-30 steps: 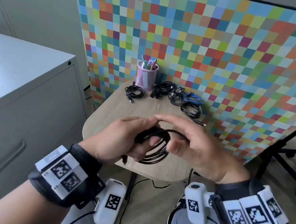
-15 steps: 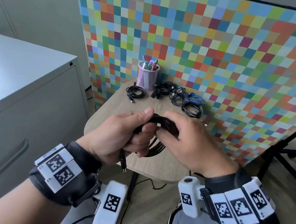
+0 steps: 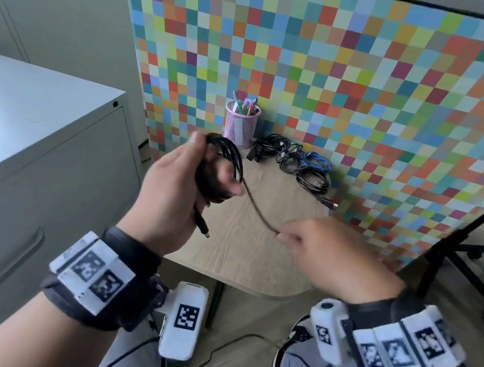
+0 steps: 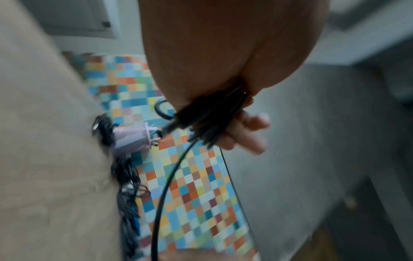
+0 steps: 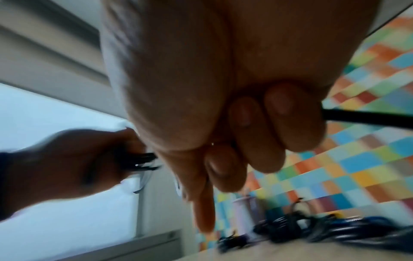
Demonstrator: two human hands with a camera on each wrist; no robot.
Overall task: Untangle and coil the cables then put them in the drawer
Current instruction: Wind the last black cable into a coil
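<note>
1. The left hand (image 3: 170,191) is gripping a coiled black cable (image 3: 221,167) above the near-left part of the small wooden table (image 3: 244,246); the fingers are curling round the bundle of loops and the thumb is pressing on top of it.
2. One plug end of that cable (image 3: 201,227) is hanging down below the left hand, clear of the table.
3. The free run of the cable is stretching from the coil, right and down, to the right hand (image 3: 334,253).
4. The right hand is pinching that strand between its curled fingertips (image 5: 288,113); its index finger is sticking out straight in the right wrist view.
5. Both hands are sitting apart, with the strand drawn out between them, sagging only a little.
6. A tangled pile of cables (image 3: 297,163), black with one blue, is lying at the far edge of the table against the chequered coloured panel (image 3: 373,93).
7. A pink mesh pen cup (image 3: 241,125) is standing just left of that pile, with pens in it.
8. A grey metal cabinet (image 3: 32,167) with a drawer handle is standing to the left of the table; its drawer front is sitting closed.
9. Both wrist views are blurring, so finer finger detail cannot be told.
</note>
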